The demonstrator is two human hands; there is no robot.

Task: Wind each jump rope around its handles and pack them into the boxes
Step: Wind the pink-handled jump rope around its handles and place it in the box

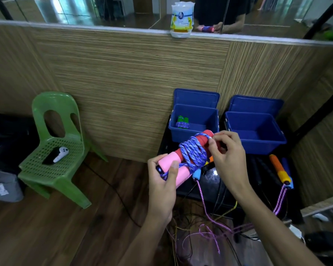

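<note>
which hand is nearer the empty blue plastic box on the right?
Right. The right hand pinches the purple rope at the pink handles' far end, just left of the empty blue plastic box. The left hand grips the handles' near end, farther left and lower.

The left hand (162, 179) covered the near ends of the pink handles (178, 167), and the blue cord (192, 152) hid their middle. What the right hand (228, 160) pinched at the far end was too small to tell. The green-handled rope (182, 122) sat half hidden behind the left box's (194, 135) wall. The black table's (210, 181) near edge vanished under tangled cords. The wipes tub's (182, 18) label was too blurred to read.
</note>
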